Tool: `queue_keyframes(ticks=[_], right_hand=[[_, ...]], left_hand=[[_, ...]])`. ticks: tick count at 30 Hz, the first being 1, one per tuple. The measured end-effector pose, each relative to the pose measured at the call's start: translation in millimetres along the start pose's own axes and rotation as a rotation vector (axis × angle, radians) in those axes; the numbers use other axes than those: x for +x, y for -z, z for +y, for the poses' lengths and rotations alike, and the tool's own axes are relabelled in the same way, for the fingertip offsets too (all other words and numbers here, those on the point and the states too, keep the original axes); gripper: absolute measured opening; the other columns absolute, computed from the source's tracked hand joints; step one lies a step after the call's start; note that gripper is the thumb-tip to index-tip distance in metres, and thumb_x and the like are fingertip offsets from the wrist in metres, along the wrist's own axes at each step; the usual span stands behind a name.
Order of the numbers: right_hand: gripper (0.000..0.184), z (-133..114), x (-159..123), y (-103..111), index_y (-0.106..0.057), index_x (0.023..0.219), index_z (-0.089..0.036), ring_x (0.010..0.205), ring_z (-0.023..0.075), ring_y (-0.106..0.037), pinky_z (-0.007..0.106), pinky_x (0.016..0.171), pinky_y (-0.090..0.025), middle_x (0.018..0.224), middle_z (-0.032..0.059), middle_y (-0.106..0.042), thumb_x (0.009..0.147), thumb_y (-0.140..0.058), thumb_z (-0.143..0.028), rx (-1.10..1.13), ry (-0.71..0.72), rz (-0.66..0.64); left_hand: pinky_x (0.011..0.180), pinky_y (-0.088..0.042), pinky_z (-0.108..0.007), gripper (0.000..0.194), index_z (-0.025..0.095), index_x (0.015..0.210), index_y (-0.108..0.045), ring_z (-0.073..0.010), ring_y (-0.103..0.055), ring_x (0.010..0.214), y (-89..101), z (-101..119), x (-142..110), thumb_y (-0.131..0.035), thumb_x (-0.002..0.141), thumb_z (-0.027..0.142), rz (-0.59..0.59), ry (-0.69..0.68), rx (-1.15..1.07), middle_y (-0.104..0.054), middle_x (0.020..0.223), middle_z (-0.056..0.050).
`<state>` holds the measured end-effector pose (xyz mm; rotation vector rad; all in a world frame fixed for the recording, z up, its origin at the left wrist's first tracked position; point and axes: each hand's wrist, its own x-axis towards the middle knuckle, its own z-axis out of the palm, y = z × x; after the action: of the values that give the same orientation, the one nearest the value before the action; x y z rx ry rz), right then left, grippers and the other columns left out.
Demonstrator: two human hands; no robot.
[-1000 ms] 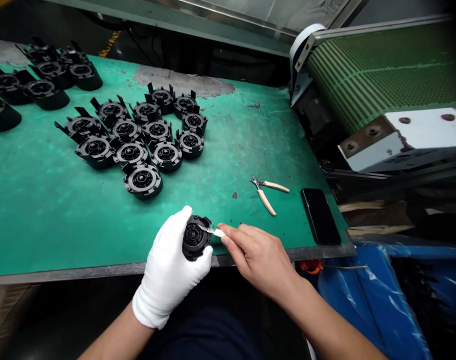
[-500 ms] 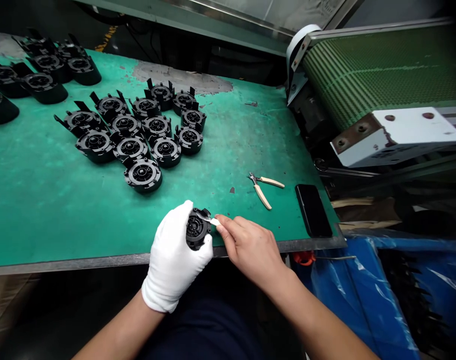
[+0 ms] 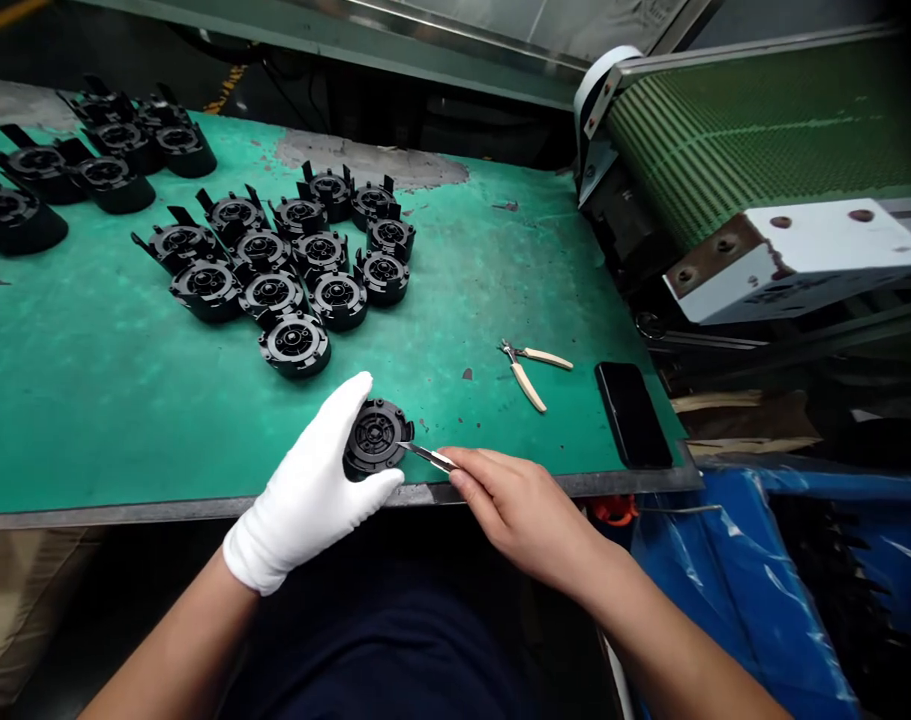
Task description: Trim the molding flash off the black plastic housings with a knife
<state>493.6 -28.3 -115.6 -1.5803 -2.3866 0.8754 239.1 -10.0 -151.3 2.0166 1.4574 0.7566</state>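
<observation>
Two hands meet over a round black plastic housing [image 3: 376, 436] at the near edge of the green-topped counter [image 3: 455, 300]. Its ribbed, circular face is turned up toward the camera. The left hand [image 3: 312, 485], in a white glove, wraps the left side of the housing, fingers and thumb spread around its rim and gripping it. The bare right hand [image 3: 511, 510] has its fingers closed on the handle of a slim craft knife [image 3: 434, 459], and the blade tip meets the right side of the housing, close to the rim; whether it presses into the plastic is too small to tell.

Beyond the left hand stands a cluster of similar black housings [image 3: 295, 343], packed side by side with their round faces up, some with upright tabs. A second group of black housings [image 3: 114, 182] stands farther off to the left, partly cut by the picture's edge.

Right of the cluster lie cream-handled side cutters [image 3: 528, 386], handles spread apart. A smartphone [image 3: 633, 415], screen dark, lies near the counter's right end. Past that end is a green conveyor belt [image 3: 770, 130] with a white metal bracket [image 3: 822, 255], and below it, blue plastic sheeting [image 3: 714, 560] beside dark parts [image 3: 837, 560].
</observation>
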Motion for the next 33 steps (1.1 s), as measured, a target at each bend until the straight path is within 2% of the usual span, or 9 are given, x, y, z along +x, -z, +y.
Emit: queue_keyframes(ticks=[6, 13, 17, 22, 28, 30, 33], right_hand=[[0.038, -6, 13, 1, -0.061, 0.141, -0.023, 0.107, 0.0240, -0.072, 0.035, 0.092, -0.055, 0.120, 0.0075, -0.076, 0.108, -0.042, -0.028, -0.037, 0.032, -0.113], [0.031, -16, 24, 15, -0.070, 0.124, -0.026, 0.090, 0.0203, -0.074, 0.029, 0.078, -0.052, 0.103, 0.0038, -0.079, 0.107, -0.044, -0.025, -0.001, 0.061, -0.206], [0.033, -14, 24, 17, -0.068, 0.128, -0.024, 0.092, 0.0207, -0.074, 0.030, 0.079, -0.053, 0.107, 0.0042, -0.078, 0.108, -0.042, -0.027, 0.025, 0.057, -0.272], [0.040, -7, 22, 15, -0.061, 0.141, -0.022, 0.112, 0.0255, -0.071, 0.037, 0.095, -0.053, 0.127, 0.0075, -0.074, 0.108, -0.040, -0.030, -0.029, 0.044, -0.220], [0.037, -10, 23, 16, -0.064, 0.135, -0.023, 0.096, 0.0224, -0.072, 0.033, 0.082, -0.054, 0.112, 0.0056, -0.076, 0.109, -0.039, -0.030, -0.013, 0.052, -0.314], [0.035, -9, 24, 16, -0.065, 0.134, -0.024, 0.097, 0.0215, -0.072, 0.032, 0.083, -0.053, 0.112, 0.0047, -0.076, 0.109, -0.040, -0.030, 0.008, 0.061, -0.310], [0.037, -5, 25, 13, -0.062, 0.138, -0.024, 0.105, 0.0215, -0.071, 0.032, 0.090, -0.052, 0.121, 0.0051, -0.074, 0.109, -0.041, -0.029, 0.009, 0.067, -0.238]], left_hand=[[0.127, -0.033, -0.041, 0.090, 0.019, 0.160, -0.026, -0.0255, -0.038, 0.151, -8.4, -1, 1, -0.074, 0.088, 0.042, -0.008, 0.015, 0.034, -0.036, 0.164, -0.012], [0.127, -0.031, -0.038, 0.093, 0.021, 0.161, -0.024, -0.0241, -0.037, 0.152, -3.0, -5, 6, -0.073, 0.088, 0.050, -0.055, 0.008, 0.045, -0.035, 0.165, -0.010], [0.127, -0.032, -0.038, 0.094, 0.021, 0.161, -0.024, -0.0243, -0.038, 0.152, -1.7, -5, 7, -0.073, 0.087, 0.054, -0.076, -0.025, 0.073, -0.035, 0.165, -0.011], [0.127, -0.032, -0.038, 0.093, 0.020, 0.160, -0.025, -0.0238, -0.038, 0.151, 0.1, -5, 8, -0.075, 0.087, 0.047, -0.089, -0.026, 0.071, -0.036, 0.165, -0.010], [0.128, -0.031, -0.038, 0.094, 0.022, 0.161, -0.024, -0.0231, -0.037, 0.152, 3.8, -10, 11, -0.074, 0.087, 0.050, -0.161, -0.054, 0.069, -0.035, 0.166, -0.007], [0.127, -0.032, -0.040, 0.095, 0.023, 0.161, -0.024, -0.0244, -0.038, 0.152, 5.3, -11, 13, -0.075, 0.086, 0.050, -0.186, -0.056, 0.073, -0.035, 0.166, -0.008], [0.127, -0.033, -0.041, 0.096, 0.023, 0.161, -0.025, -0.0253, -0.039, 0.151, 6.7, -12, 15, -0.078, 0.084, 0.046, -0.200, -0.046, 0.060, -0.036, 0.165, -0.008]])
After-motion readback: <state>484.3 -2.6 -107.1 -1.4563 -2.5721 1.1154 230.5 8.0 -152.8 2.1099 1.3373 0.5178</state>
